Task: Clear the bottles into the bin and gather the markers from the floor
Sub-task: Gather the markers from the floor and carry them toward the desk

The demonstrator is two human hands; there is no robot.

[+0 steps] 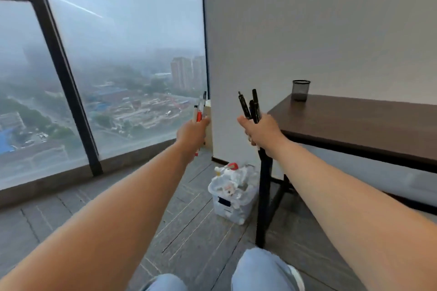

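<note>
Bare forearms, light blue jeans (257, 269)

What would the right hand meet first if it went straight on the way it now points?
Probably the wall: the right hand, gripping black markers, points forward beside the table corner. Depth is unclear.

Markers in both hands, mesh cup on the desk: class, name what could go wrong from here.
1. The right hand holds several black markers fanned out in one grip; one could slip free on the way.
2. The mesh cup looks small and light; pushing a bundle in may tip it.
3. The full bin stands by the desk leg, near the feet; a step could knock bottles out.
</note>
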